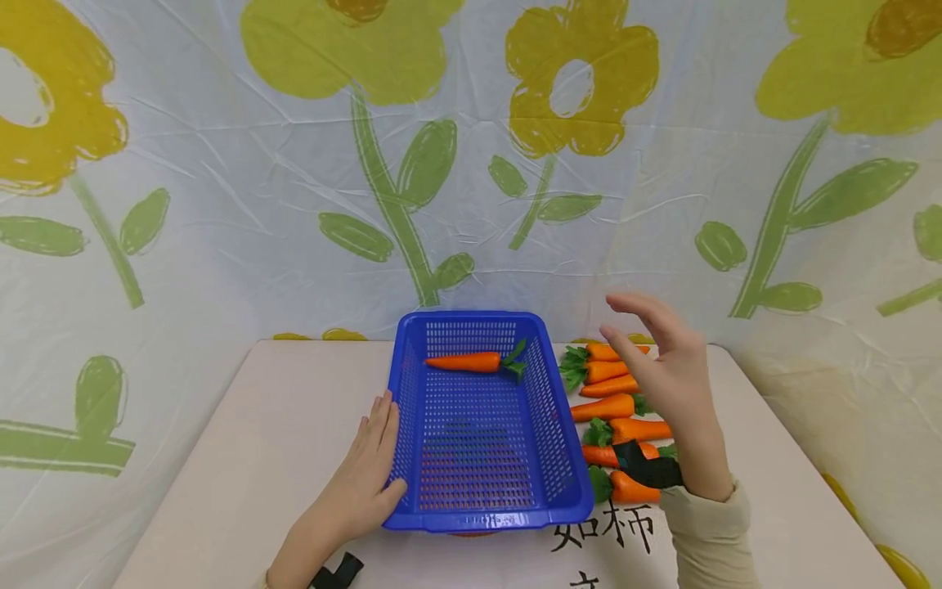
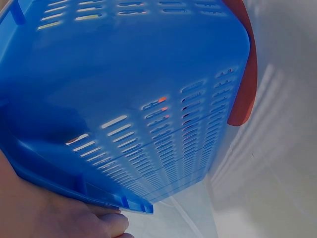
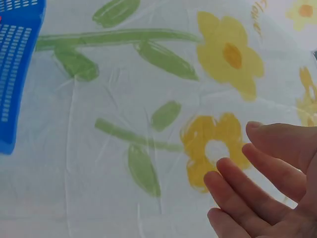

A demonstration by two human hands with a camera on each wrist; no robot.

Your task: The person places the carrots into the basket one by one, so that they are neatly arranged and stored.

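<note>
A blue plastic basket [image 1: 478, 409] with slotted walls stands mid-table in the head view. One orange carrot [image 1: 465, 362] with a green top lies inside it near the far wall. My left hand [image 1: 364, 483] rests along the basket's left rim, fingers extended. The left wrist view shows that hand [image 2: 59, 213] against the rim of the basket [image 2: 99, 64]. My right hand [image 1: 673, 372] is raised above the table's right side, thumb and fingers spread apart and holding nothing. Below and beside it lie several carrots [image 1: 611, 407], partly covered by the forearm.
A reddish-orange thing [image 2: 246, 94] shows under the basket's edge; its kind is unclear. The white table [image 1: 243, 458] bears black written characters [image 1: 625, 528] near the front right. Behind it hangs a white sheet [image 1: 280, 147] printed with yellow flowers.
</note>
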